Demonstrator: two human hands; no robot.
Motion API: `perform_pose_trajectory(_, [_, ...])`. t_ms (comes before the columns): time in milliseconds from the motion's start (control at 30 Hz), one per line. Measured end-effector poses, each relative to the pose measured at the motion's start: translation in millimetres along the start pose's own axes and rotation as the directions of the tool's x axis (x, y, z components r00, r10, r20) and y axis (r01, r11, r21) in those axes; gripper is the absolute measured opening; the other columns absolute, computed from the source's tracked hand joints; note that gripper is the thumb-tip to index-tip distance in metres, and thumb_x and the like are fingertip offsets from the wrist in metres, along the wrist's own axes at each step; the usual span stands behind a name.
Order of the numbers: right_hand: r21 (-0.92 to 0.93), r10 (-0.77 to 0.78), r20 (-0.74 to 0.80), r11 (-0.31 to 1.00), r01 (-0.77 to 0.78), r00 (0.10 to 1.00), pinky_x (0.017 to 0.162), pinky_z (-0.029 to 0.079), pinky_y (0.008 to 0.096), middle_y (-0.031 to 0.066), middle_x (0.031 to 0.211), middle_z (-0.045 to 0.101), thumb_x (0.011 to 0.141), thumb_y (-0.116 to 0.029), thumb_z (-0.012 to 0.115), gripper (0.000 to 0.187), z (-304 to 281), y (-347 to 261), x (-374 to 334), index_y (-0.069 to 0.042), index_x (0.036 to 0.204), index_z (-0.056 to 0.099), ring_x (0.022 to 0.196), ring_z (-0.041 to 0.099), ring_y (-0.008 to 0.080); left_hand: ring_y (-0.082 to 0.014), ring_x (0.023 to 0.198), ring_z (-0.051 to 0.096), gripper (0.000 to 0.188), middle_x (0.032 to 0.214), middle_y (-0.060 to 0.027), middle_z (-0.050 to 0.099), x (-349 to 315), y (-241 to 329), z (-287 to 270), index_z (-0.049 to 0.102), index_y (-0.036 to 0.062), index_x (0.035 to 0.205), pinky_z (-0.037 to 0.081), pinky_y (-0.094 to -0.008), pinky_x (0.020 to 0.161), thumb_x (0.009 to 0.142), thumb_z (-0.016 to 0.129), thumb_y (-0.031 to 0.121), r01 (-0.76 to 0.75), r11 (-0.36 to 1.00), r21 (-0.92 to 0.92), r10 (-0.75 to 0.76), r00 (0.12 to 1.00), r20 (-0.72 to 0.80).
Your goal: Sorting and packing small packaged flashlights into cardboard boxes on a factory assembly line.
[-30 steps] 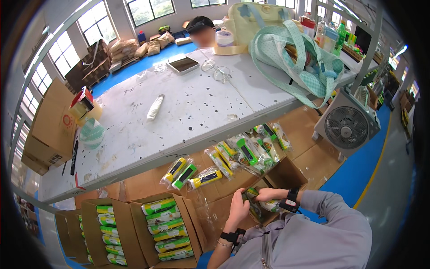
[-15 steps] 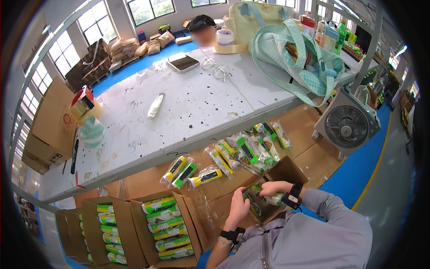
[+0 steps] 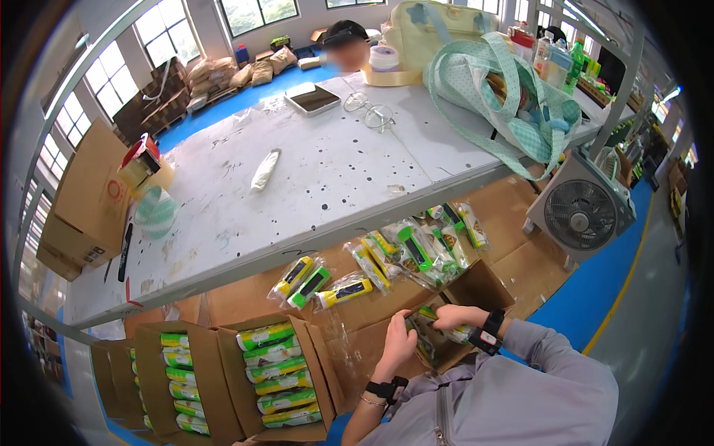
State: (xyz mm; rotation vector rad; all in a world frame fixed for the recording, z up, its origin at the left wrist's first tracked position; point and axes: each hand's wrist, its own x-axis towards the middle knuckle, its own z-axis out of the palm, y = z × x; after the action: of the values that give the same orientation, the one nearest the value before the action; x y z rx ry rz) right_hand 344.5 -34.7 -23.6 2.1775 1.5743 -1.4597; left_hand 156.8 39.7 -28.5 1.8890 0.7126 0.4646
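Observation:
An open cardboard box (image 3: 482, 288) stands in front of me, with plastic-wrapped packets inside. My left hand (image 3: 399, 343) is closed at the box's left edge, its fingertips on the rim. Over the opening, my right hand (image 3: 451, 317) is closed around a green-and-white wrapped packet (image 3: 425, 313), whose far part shows past the fingers. Beyond the box lie several loose bagged pieces, flashlight-like in shape, among them a green one (image 3: 413, 249) and a yellow one (image 3: 346, 293) with dark panels. What lies deeper in the box is partly hidden by my hands.
To the left, a carton (image 3: 277, 375) and another carton (image 3: 184, 383) hold rows of wrapped packets. A white table (image 3: 223, 201) spans the far side, carrying tape, glasses and bags. A grey fan (image 3: 579, 214) stands at right. Another person's head shows behind the table.
The view has shifted slightly, so the table's things sit a little further right and lower. My right hand has moved slightly within the box opening; my left hand stays at its edge.

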Motion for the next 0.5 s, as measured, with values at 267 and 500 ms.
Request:
perform_pose_trajectory(267, [0.230,0.100,-0.104,0.970,-0.074,0.990,0.067,0.049,0.0390,0.0243,0.080,0.064,0.076,-0.038,0.056,0.051,-2.8,-0.9,-23.7,0.011,0.087,0.061,0.074,0.063,0.0337,-0.0367,0.110,0.046,0.045,0.112,-0.0212,0.049,4.4,0.1,13.0,0.042,-0.0007,0.118,0.037,-0.0408,0.095,0.074,0.049,0.004,-0.079,0.997,-0.007,0.079,0.997,-0.011])
perform_pose_trajectory(500, [0.323,0.114,-0.117,0.944,-0.071,0.987,0.071,0.047,0.0390,0.0247,0.080,0.064,0.076,-0.036,0.055,0.048,15.3,2.9,-5.0,0.011,0.086,0.062,0.080,0.063,0.0339,-0.0385,0.107,0.045,0.043,0.111,-0.0216,0.048,1.1,-2.2,8.2,0.043,0.0000,0.116,0.036,-0.0434,0.095,0.074,0.049,0.004,-0.022,1.000,0.005,0.022,0.998,-0.061])
